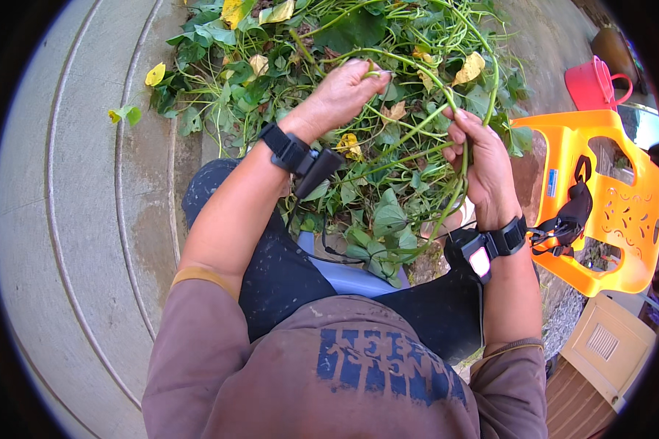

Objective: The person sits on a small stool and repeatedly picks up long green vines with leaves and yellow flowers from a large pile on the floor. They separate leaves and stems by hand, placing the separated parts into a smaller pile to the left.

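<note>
My left hand [348,91] is closed around a green vine stem [422,67], fingers curled in at the upper middle. From there the stem arcs over to my right hand [482,157], which pinches it between thumb and fingers. Part of the same tangle loops past the right palm and hangs down toward the wrist. Under both hands spreads a heap of leafy vines [389,216], green with several yellow and dry brown leaves among them. Where the held stem ends cannot be made out. Each wrist wears a black strapped device.
Concrete steps [88,205] run along the left. An orange plastic chair [560,143] stands at right, a black strap [575,208] hanging on it. Behind it is a pink bucket [589,86]. A beige panel [600,344] lies lower right. Between my legs shows a lilac plastic surface [348,276].
</note>
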